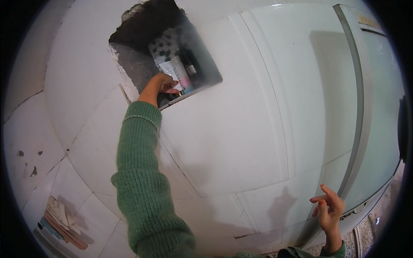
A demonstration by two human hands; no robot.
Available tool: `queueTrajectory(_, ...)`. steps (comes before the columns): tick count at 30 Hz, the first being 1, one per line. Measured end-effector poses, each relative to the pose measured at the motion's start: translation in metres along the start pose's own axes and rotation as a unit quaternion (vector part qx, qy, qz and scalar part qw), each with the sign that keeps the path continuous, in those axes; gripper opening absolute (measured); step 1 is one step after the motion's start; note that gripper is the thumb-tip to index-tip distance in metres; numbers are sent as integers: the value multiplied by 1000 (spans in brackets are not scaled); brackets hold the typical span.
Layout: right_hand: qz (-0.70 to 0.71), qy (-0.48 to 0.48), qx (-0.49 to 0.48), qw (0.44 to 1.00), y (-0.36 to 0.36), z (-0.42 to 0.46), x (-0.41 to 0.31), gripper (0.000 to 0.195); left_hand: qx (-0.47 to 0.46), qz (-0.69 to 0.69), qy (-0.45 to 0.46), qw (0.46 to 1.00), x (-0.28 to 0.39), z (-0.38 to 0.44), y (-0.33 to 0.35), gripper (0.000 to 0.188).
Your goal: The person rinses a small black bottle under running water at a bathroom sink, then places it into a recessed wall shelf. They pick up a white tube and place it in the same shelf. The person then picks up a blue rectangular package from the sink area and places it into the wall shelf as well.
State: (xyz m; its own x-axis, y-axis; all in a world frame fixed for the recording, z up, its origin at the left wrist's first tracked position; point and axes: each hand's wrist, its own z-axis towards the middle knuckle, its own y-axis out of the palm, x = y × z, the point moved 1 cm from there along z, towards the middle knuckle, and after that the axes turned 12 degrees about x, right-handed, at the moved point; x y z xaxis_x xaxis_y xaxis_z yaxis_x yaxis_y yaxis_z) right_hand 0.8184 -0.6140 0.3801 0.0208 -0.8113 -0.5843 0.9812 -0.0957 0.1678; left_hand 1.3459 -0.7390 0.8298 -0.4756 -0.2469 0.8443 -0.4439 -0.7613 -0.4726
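Observation:
A rough-edged recess is cut into the white tiled wall [226, 135]. My left hand [168, 84] reaches inside it, fingers bent near the base of a white squeeze tube [171, 71]; the fingertips are by a small shiny item at the sill, and whether they grip it is not clear. Beside the tube stands a white, pink and blue bottle [182, 75]. A dark bottle [191, 68] is further right, and a pebble-patterned panel [164, 46] lies behind. My right hand [329, 208] is raised at the lower right, fingers apart, holding nothing.
A framed frosted glass panel [380, 106] stands on the right, with a metal frame edge [358, 106] beside the wall. Folded cloths [64, 222] hang at the lower left. The recess has a broken, jagged left edge and a narrow sill.

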Motion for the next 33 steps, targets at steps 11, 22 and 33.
queueTrajectory(11, -94, 3, -30, 995, -22, -11, -3, 35, 32, 461, 370, 806, 7, 15, -45, 34)
queueTrajectory(22, -114, 109, 27, 987, -56, -57, -9, 35, 45, 62, 145, 987, -3, -53, -38, 41)
queueTrajectory(33, -94, 208, 35, 973, -81, -77, -40, 35, 61, 50, 194, 978, 0, -65, -34, 53)
